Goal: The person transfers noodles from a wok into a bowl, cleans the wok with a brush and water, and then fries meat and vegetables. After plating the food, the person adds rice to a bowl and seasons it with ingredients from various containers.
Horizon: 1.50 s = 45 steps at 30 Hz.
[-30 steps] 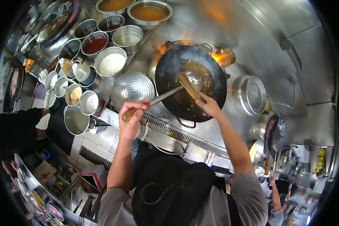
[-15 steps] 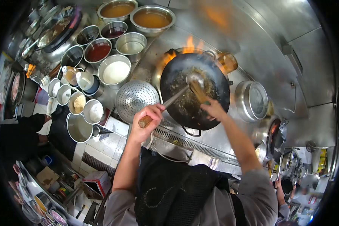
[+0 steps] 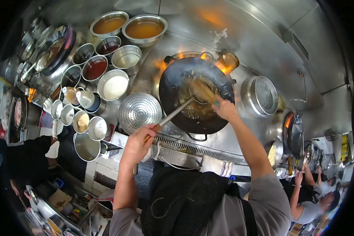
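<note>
My left hand [image 3: 138, 144] is wrapped round the wooden grip of a long metal ladle [image 3: 176, 113], whose bowl end lies inside the black wok [image 3: 170, 88]. In my right hand [image 3: 226, 109] is a bamboo wok brush [image 3: 203, 90], its bristles blurred and overlapping the ladle's bowl. The ladle bowl is partly hidden behind the brush. Brownish liquid with foam and small bits covers the wok's bottom. Flames rise round the wok's far rim.
A perforated metal strainer [image 3: 140, 113] lies left of the wok, beside pots of sauces and a white-filled pot [image 3: 113, 85]. Two broth bowls [image 3: 144, 30] stand behind. Stacked metal pots [image 3: 259, 97] stand on the right. Other people [image 3: 308, 204] are at the far right and left.
My left hand has moved down and left with the ladle, and its bowl sits lower in the wok. The brush has shifted slightly with my right hand. The whole view has shifted.
</note>
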{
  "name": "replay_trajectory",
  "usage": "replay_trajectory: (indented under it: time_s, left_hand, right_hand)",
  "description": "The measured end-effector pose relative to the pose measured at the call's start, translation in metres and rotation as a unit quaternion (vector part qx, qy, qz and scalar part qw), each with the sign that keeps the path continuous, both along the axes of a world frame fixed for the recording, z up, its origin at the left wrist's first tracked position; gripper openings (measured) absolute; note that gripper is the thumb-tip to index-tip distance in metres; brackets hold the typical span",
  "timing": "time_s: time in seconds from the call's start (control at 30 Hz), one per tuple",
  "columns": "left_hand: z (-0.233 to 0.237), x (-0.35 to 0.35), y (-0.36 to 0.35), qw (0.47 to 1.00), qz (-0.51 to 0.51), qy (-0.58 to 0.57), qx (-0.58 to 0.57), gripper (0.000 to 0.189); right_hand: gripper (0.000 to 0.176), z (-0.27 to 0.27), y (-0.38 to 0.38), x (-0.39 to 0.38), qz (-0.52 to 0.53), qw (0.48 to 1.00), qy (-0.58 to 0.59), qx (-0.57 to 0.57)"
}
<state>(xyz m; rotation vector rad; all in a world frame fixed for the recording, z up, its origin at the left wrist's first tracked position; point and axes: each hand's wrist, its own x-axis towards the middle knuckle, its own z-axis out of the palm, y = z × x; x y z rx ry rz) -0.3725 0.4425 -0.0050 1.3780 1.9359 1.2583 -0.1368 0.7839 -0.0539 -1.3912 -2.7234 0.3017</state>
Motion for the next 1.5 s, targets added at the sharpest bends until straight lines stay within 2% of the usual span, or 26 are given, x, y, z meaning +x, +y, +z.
replay_trajectory:
  time_s: [0.03,0.07,0.1,0.17,0.23,0.3,0.33,0.37,0.43,0.5,0.57,0.7,0.77,0.83,0.87,0.9,0.97,1.03,1.07,1.1,1.17,1.23,1.37,1.43,1.47,1.5]
  left_hand:
    - [0.002,0.003,0.002,1.000,-0.002,0.004,0.001,0.018]
    - [0.003,0.008,0.007,0.995,0.000,0.098,-0.034,0.019]
    - [0.003,0.014,0.012,0.979,0.002,0.190,-0.068,0.020]
    - [-0.013,0.020,0.020,0.966,0.015,0.246,-0.076,0.022]
    - [-0.023,0.019,0.023,0.972,0.015,0.160,-0.172,0.024]
    - [-0.080,0.005,0.014,0.991,-0.016,0.091,-0.097,0.027]
    - [-0.092,0.002,0.010,0.944,-0.046,-0.285,-0.159,0.030]
    - [-0.097,0.000,0.006,0.759,-0.071,-0.615,-0.203,0.034]
    - [-0.079,0.020,-0.001,0.699,-0.043,-0.700,-0.139,0.039]
    - [-0.089,0.023,-0.009,0.660,-0.078,-0.736,-0.128,0.038]
    - [-0.094,0.031,-0.011,0.618,-0.085,-0.776,-0.095,0.038]
    - [-0.076,0.034,-0.003,0.533,-0.080,-0.838,-0.082,0.038]
    - [-0.050,0.037,-0.002,0.567,-0.080,-0.816,-0.083,0.035]
    - [-0.033,0.047,0.006,0.870,-0.019,-0.451,-0.200,0.033]
    - [-0.047,0.053,0.001,0.946,-0.023,-0.272,-0.175,0.038]
    - [-0.050,0.051,0.003,0.947,-0.021,-0.268,-0.174,0.038]
    - [-0.056,0.051,-0.002,0.959,-0.006,0.259,-0.111,0.046]
    - [-0.072,0.033,0.000,0.976,-0.028,0.202,-0.071,0.052]
    - [-0.079,0.021,0.000,0.981,-0.033,-0.124,-0.143,0.053]
    - [-0.081,0.014,0.002,0.879,-0.036,-0.432,-0.198,0.055]
    - [-0.065,0.022,0.010,0.892,-0.042,-0.385,-0.231,0.051]
    - [-0.045,0.034,0.022,0.957,-0.112,-0.126,-0.237,0.047]
    - [-0.083,0.034,0.016,0.953,-0.111,-0.238,-0.153,0.053]
    - [-0.105,0.037,0.001,0.948,-0.111,-0.274,-0.118,0.051]
    - [-0.105,0.035,-0.002,0.980,-0.093,-0.160,-0.078,0.051]
    - [-0.103,0.029,0.001,0.996,-0.071,-0.041,-0.031,0.050]
  right_hand:
    - [0.063,0.000,-0.002,-0.005,0.020,0.985,-0.166,-0.039]
    - [0.063,-0.001,-0.006,-0.012,0.018,0.986,-0.161,-0.038]
    - [0.063,0.005,-0.014,-0.021,-0.070,0.969,-0.054,-0.233]
    - [0.064,-0.001,-0.021,-0.030,-0.195,0.807,0.160,-0.534]
    - [0.065,0.016,-0.044,-0.032,-0.099,0.821,0.196,-0.527]
    - [0.064,0.051,-0.078,-0.033,0.003,0.908,0.066,-0.414]
    - [0.067,0.004,-0.079,-0.018,0.194,0.959,0.127,-0.166]
    - [0.069,0.009,-0.087,-0.014,0.232,0.955,0.098,-0.159]
    - [0.071,0.046,-0.092,-0.010,0.257,0.951,-0.097,-0.143]
    - [0.069,-0.010,-0.046,0.017,0.274,0.954,0.098,-0.076]
    - [0.069,-0.013,-0.015,0.019,0.016,0.993,0.084,-0.085]
    - [0.068,0.013,-0.038,0.003,0.155,0.986,-0.038,-0.042]
    - [0.068,0.002,-0.048,0.007,0.149,0.989,-0.004,-0.020]
    - [0.071,-0.012,-0.029,0.008,-0.021,0.998,0.042,-0.035]
    - [0.071,-0.015,-0.018,0.007,-0.114,0.993,-0.003,-0.030]
    - [0.071,-0.003,-0.001,0.009,-0.136,0.987,-0.026,-0.080]
    - [0.073,-0.004,0.034,0.039,-0.095,0.991,-0.077,-0.047]
    - [0.069,0.047,0.040,0.058,-0.093,0.995,-0.011,-0.032]
    - [0.067,0.084,0.035,0.062,-0.103,0.994,0.024,-0.037]
    - [0.064,0.101,0.041,0.073,-0.058,0.993,0.098,0.032]
    - [0.061,0.145,0.040,0.087,-0.009,0.968,0.205,0.143]
    - [0.060,0.192,0.021,0.092,-0.005,0.955,0.232,0.186]
    - [0.066,0.168,0.023,0.100,-0.101,0.882,0.415,0.196]
    - [0.068,0.168,0.010,0.111,-0.081,0.988,0.082,0.105]
    - [0.067,0.187,0.001,0.113,-0.063,0.986,-0.152,0.033]
    - [0.067,0.200,0.002,0.119,-0.070,0.986,-0.146,0.045]
